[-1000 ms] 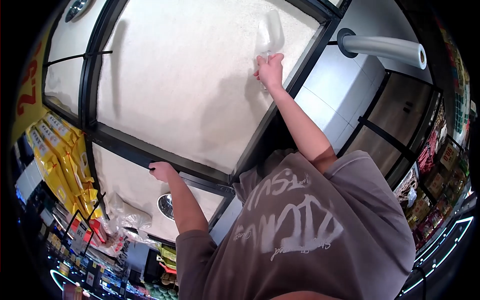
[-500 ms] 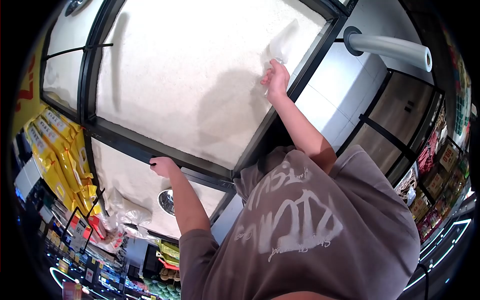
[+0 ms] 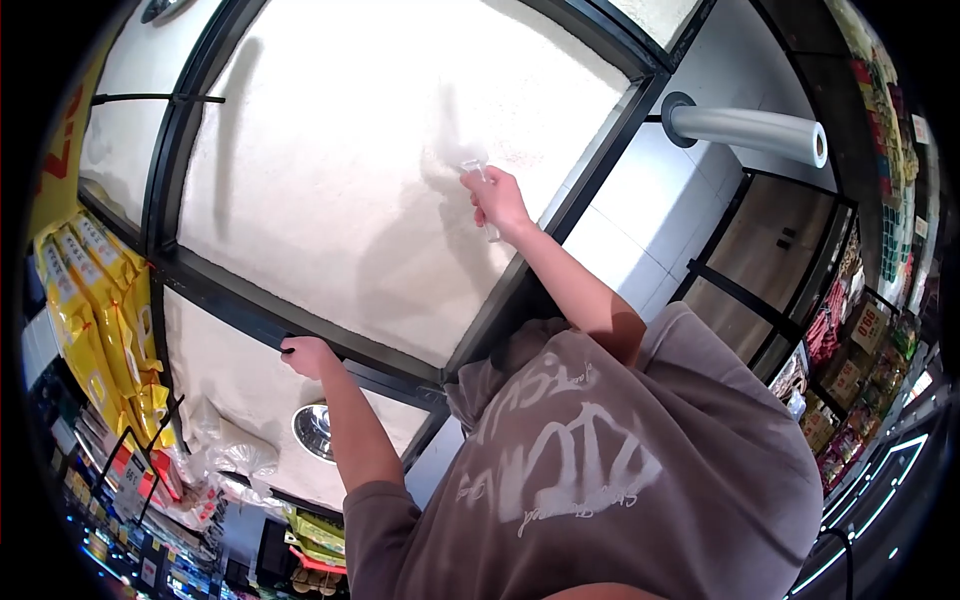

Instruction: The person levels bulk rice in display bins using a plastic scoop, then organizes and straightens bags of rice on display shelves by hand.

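Scoop [image 3: 472,164] moved left, R hand [image 3: 497,200] clamped on it prob. for control; L hand [image 3: 309,358] at blk frame [image 3: 220,297], grip unclear.

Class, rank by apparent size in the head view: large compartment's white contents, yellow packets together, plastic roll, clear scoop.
1. White contents
2. Yellow packets
3. Plastic roll
Unranked against the roll: clear scoop, smaller than the packets but blurred and partly covered by the right hand.
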Tool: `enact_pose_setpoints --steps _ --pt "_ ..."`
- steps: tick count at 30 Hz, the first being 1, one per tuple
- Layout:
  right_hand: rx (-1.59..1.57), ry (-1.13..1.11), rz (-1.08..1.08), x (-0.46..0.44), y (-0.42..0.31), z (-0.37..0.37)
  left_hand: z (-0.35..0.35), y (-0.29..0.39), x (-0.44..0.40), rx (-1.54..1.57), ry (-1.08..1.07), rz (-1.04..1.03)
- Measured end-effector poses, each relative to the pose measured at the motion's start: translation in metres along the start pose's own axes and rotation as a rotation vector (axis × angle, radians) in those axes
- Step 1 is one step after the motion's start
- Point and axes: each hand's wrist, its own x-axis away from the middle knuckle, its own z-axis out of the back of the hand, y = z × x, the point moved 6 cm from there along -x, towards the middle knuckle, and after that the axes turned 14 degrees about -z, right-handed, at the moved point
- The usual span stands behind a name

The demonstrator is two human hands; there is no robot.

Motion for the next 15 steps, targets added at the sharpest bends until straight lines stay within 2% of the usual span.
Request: enact_pose_setpoints --steps 4,6,8,10,12,14,15 --pt "-0.241 0.174 0.038 -0.011 -0.014 0.049 -0.004 -0.005 -0.005 -0.007 0.002 0.008" --pt "-0.099 0.395 0.130 -0.014 -0.029 0.078 -0.004 -0.005 -0.005 -0.011 0.017 0.012" --pt "0.005 0.505 0.221 -0.006 -0.046 0.091 -0.002 -0.003 -0.003 -0.009 0.032 0.020" --pt "0.009 0.495 0.262 -0.003 -0.043 0.087 0.000 0.000 0.000 0.007 0.010 0.001" --pt "0.191 0.311 0.269 0.002 -0.034 0.056 0.001 0.001 0.001 -0.008 0.016 0.009" --pt "0.391 0.255 0.364 -0.012 -0.008 0.027 0.000 0.000 -0.001 -0.023 0.024 0.012" --pt "0.390 0.256 0.365 -0.009 -0.005 0.018 -0.002 -0.003 -0.003 -0.027 0.032 0.012"
